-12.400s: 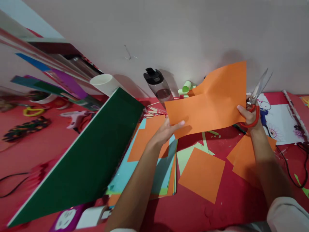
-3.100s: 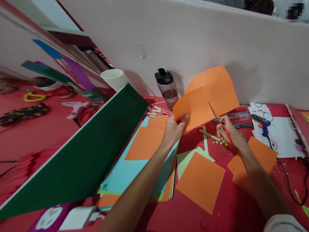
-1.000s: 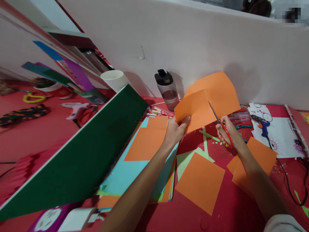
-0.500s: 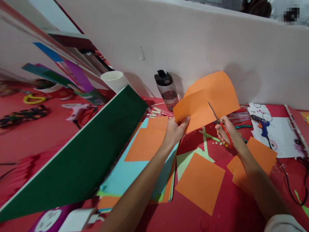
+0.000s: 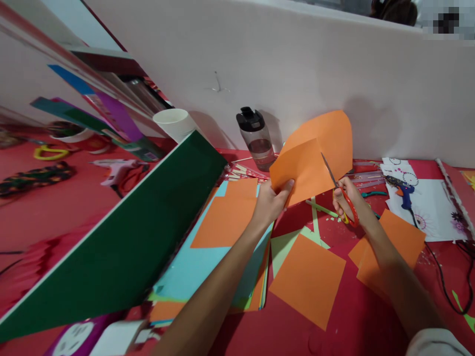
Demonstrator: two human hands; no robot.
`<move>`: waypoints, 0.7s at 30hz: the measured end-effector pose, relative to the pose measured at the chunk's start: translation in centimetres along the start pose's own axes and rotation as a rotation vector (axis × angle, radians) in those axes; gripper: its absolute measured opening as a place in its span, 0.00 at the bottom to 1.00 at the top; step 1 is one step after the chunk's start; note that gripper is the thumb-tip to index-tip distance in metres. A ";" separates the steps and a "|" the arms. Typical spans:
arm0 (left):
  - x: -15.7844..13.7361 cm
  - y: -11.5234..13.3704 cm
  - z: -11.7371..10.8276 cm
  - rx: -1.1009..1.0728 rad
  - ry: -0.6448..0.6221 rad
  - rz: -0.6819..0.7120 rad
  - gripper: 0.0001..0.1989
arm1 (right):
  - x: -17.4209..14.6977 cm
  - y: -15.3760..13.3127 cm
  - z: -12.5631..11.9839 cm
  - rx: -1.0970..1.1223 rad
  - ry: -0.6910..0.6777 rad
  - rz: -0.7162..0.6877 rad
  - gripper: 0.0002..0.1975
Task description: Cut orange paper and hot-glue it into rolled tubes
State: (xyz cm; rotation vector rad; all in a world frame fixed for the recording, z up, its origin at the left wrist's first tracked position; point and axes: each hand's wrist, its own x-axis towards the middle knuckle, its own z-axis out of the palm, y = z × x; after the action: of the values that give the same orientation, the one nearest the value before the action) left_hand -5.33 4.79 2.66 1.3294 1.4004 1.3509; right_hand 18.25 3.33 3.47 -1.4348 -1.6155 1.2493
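My left hand [image 5: 272, 200] pinches the lower left corner of an orange sheet of paper [image 5: 302, 170], thumb on top. In my right hand [image 5: 349, 198] is a pair of scissors [image 5: 350, 210] with red and yellow handles. Their blades lie at the right edge of the near part of the sheet, along a cut. Behind the blades, the far part of the sheet curls up near the white wall. Below my hands an orange paper square [image 5: 308, 282] lies on pale green paper [image 5: 282, 249]. More orange squares [image 5: 403, 242] lie under my right forearm.
A water bottle [image 5: 256, 141] stands by the wall. A dark green board [image 5: 122, 237] leans at left beside a stack of blue paper [image 5: 200, 269]. At right are a blue glue gun [image 5: 407, 198] and its black cord; a pink glue gun [image 5: 117, 170] lies at left.
The far part of the orange sheet has swung left and curled more. Both hands have shifted very slightly right with the paper and scissors.
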 end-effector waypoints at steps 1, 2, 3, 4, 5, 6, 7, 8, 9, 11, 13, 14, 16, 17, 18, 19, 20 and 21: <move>0.0 0.1 0.0 0.002 -0.002 -0.004 0.15 | 0.0 0.0 0.0 0.004 0.010 -0.012 0.30; -0.1 0.1 0.0 -0.001 -0.004 -0.006 0.15 | 0.0 0.0 0.1 0.008 0.023 -0.027 0.30; -0.1 0.1 0.0 -0.005 -0.003 -0.007 0.15 | 0.1 0.1 0.1 0.010 0.032 -0.036 0.31; -0.1 0.1 0.0 -0.009 -0.002 -0.007 0.15 | 0.1 0.3 0.1 0.009 0.033 -0.042 0.31; -0.1 0.1 0.0 -0.013 -0.002 -0.009 0.15 | 0.1 0.4 0.0 0.010 0.032 -0.047 0.31; -0.1 0.1 0.0 -0.015 -0.006 -0.010 0.15 | 0.1 0.6 0.0 0.014 0.028 -0.051 0.31; 0.0 0.0 0.0 -0.016 -0.012 -0.009 0.15 | 0.2 0.8 0.0 0.019 0.021 -0.055 0.31; 0.0 -0.1 0.0 -0.015 -0.020 -0.006 0.15 | 0.2 1.0 -0.1 0.026 0.013 -0.059 0.31; 0.0 -0.2 0.0 -0.015 -0.030 0.000 0.15 | 0.2 1.1 -0.1 0.034 0.005 -0.064 0.31; 0.1 -0.3 0.1 -0.021 -0.044 0.022 0.15 | 0.3 1.3 -0.2 0.042 -0.003 -0.072 0.31; 0.0 -0.4 0.2 -0.030 -0.053 0.042 0.15 | 0.3 1.3 -0.2 0.049 -0.005 -0.073 0.31; 0.0 -0.5 0.3 -0.034 -0.057 0.045 0.15 | 0.3 1.1 -0.2 0.052 -0.005 -0.068 0.31; -0.1 -0.5 0.4 -0.037 -0.063 0.039 0.14 | 0.2 0.9 -0.2 0.060 0.000 -0.050 0.32; -0.1 -0.6 0.4 -0.038 -0.065 0.032 0.14 | 0.2 0.8 -0.2 0.062 0.006 -0.042 0.32; -0.2 -0.6 0.4 -0.041 -0.064 0.025 0.14 | 0.1 0.7 -0.3 0.063 0.009 -0.038 0.32; -0.2 -0.6 0.4 -0.043 -0.064 0.019 0.14 | 0.1 0.7 -0.3 0.063 0.009 -0.040 0.32; -0.2 -0.6 0.4 -0.045 -0.064 0.016 0.14 | 0.1 0.7 -0.3 0.062 0.005 -0.047 0.31; -0.2 -0.6 0.4 -0.047 -0.063 0.017 0.13 | 0.1 0.9 -0.3 0.060 -0.002 -0.056 0.31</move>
State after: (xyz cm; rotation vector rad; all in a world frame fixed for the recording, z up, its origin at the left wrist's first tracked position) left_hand -5.06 4.75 1.98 1.3445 1.3105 1.3334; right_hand 18.84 3.42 2.78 -1.3432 -1.5950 1.2564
